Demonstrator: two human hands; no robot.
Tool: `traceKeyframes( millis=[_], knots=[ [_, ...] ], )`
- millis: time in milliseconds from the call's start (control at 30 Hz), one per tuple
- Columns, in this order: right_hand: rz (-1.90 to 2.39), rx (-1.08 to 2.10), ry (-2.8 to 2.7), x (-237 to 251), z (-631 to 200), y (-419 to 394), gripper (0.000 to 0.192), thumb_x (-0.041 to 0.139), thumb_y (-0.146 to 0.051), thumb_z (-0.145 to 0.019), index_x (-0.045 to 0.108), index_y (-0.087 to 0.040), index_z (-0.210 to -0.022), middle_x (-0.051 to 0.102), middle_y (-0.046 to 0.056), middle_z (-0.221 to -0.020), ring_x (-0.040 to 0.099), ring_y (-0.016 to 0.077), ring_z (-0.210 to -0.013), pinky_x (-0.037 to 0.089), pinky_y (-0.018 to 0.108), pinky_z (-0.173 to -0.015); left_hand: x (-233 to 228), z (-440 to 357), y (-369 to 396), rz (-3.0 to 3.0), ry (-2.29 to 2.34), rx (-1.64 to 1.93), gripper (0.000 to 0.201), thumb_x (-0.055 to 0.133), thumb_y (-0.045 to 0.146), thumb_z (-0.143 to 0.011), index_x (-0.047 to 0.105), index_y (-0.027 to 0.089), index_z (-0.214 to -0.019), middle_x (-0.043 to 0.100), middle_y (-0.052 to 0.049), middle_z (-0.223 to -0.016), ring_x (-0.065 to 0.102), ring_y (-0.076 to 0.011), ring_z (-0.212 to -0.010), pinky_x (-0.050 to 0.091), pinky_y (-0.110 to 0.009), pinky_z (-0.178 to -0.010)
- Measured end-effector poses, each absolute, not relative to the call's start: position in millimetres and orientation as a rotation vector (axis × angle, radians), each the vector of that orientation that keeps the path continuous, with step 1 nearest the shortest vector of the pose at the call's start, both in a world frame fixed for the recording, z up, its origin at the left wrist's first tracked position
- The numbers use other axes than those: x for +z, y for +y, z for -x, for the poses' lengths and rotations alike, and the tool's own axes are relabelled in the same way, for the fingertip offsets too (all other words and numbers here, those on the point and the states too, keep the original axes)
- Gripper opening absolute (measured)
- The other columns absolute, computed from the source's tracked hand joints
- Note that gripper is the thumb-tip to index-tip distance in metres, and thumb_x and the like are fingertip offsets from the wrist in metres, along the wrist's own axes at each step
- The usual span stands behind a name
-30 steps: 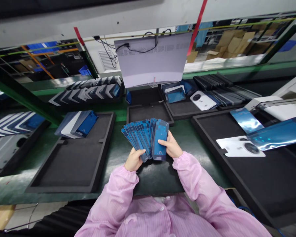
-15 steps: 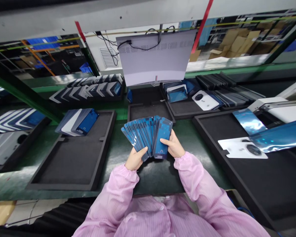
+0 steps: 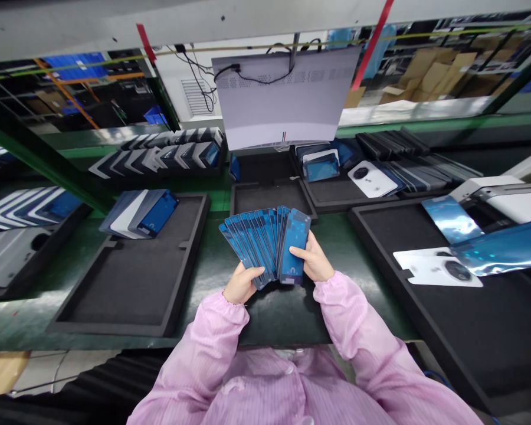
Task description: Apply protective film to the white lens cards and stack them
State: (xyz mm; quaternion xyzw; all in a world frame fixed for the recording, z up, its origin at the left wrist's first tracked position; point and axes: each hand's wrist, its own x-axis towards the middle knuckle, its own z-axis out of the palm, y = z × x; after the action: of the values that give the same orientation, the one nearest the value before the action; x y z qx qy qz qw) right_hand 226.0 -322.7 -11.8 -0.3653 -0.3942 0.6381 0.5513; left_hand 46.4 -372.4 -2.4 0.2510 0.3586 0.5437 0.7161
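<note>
Head view: the left hand (image 3: 240, 285) and right hand (image 3: 313, 264) hold a fan of blue panels (image 3: 265, 245) above the bench's (image 3: 203, 277) near edge, fingers closed on its lower ends. A black tray (image 3: 133, 289) lies to the left.

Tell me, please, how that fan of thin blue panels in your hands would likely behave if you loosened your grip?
The blue panels look glossy and film-covered, so they would probably slide over one another easily. They stay flat where fanned out unsupported, which suggests stiff, light sheets. Only the left hand and right hand pinch their lower ends, so the fan could well spill.
</note>
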Motion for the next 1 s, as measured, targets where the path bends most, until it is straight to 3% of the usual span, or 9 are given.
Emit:
traceKeyframes(
  millis=[533,733,867,1000],
  knots=[
    [0.838,1.493,-0.980,-10.2,-223.0,-324.8,0.078,0.083,-0.027,-0.060,0.045,-0.032,-0.127,0.056,0.003,-0.133,0.054,0.0255,-0.123,0.038,0.048,-0.110,-6.7,-49.8,-372.5,-0.606,0.705,1.174,0.053,0.081,0.032,-0.064,0.064,0.018,-0.112,0.073,-0.009,-0.104,0.064,-0.0297,-0.110,0.045,-0.047,-0.101],
    [0.742,1.392,-1.165,-17.1,-216.1,-330.6,0.096,0.082,-0.027,-0.062,0.027,-0.033,-0.141,0.043,0.005,-0.145,0.044,0.0239,-0.134,0.029,0.047,-0.116,-16.3,-54.7,-370.9,-0.765,0.750,1.233,0.051,0.081,0.032,-0.065,0.066,0.017,-0.111,0.070,-0.010,-0.113,0.061,-0.0295,-0.114,0.040,-0.047,-0.106],
    [0.766,1.337,-1.277,-24.7,-213.2,-336.5,0.112,0.086,-0.029,-0.056,0.019,-0.033,-0.145,0.037,0.006,-0.149,0.032,0.0231,-0.142,0.022,0.046,-0.119,-24.9,-57.4,-370.3,-1.060,0.901,1.231,0.054,0.082,0.028,-0.062,0.066,0.019,-0.112,0.067,-0.010,-0.120,0.057,-0.0302,-0.120,0.033,-0.049,-0.110],
    [0.763,1.392,-1.386,-27.4,-217.4,-338.7,0.113,0.091,-0.033,-0.043,0.034,-0.031,-0.140,0.048,0.007,-0.141,0.034,0.0253,-0.140,0.027,0.048,-0.116,-36.8,-54.3,-361.6,-1.284,0.928,1.164,0.077,0.090,0.026,-0.044,0.062,0.016,-0.115,0.065,-0.015,-0.120,0.056,-0.0352,-0.119,0.029,-0.057,-0.110]
  ],
)
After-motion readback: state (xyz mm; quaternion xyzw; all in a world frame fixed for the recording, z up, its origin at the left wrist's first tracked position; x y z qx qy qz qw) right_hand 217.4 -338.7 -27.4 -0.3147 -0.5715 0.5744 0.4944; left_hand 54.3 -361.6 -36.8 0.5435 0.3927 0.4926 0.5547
